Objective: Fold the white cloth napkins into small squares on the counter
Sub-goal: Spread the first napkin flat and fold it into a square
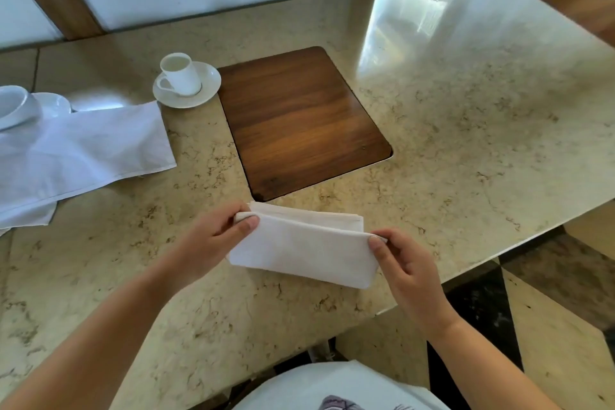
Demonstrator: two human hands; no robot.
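A white cloth napkin (303, 248) lies folded into a long strip on the marble counter (466, 143), just in front of me. My left hand (213, 243) pinches the top layer's left corner between thumb and fingers. My right hand (404, 263) pinches the top layer's right corner. The upper fold is lifted a little, showing layers beneath at the far edge. A second white napkin (76, 156) lies loosely spread at the left of the counter.
A dark wooden inset panel (303, 120) sits in the counter beyond the napkin. A white cup on a saucer (186, 80) stands at its left, with more white crockery (20, 106) at the far left. The counter edge drops off at the right.
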